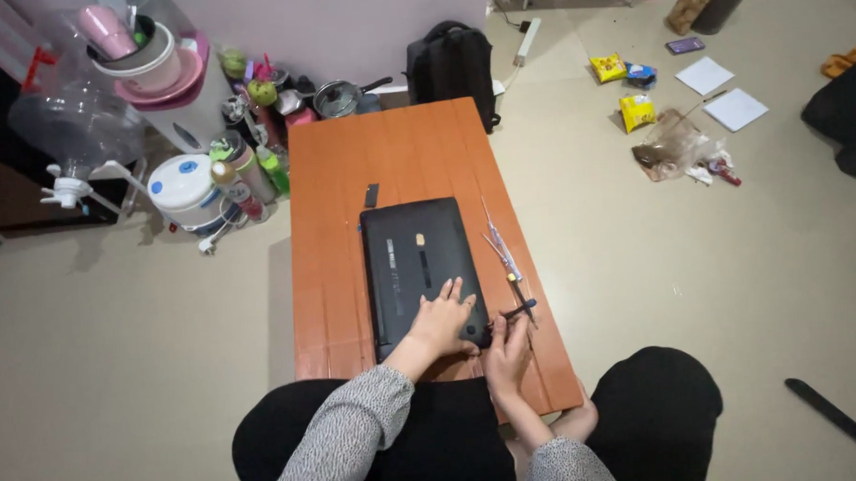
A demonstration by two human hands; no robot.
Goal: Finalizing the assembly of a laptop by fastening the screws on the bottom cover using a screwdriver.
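While the left hand (443, 318) lies spread on the laptop (420, 269) (long axis running away), the right hand (505, 350) pinches a screwdriver (518, 310) pointing left.

Both forearms come up from the bottom edge of the frame, in grey speckled sleeves, and meet just below the centre. The left hand (444, 318) lies palm down, fingers spread and pointing toward the top of the frame, the wrist bent a little back. The right hand (506, 350) sits just to its lower right, nearly touching it, fingers curled inward in a pinch with the thumb up. The right forearm is shorter in view, its elbow tucked low near the bottom centre.
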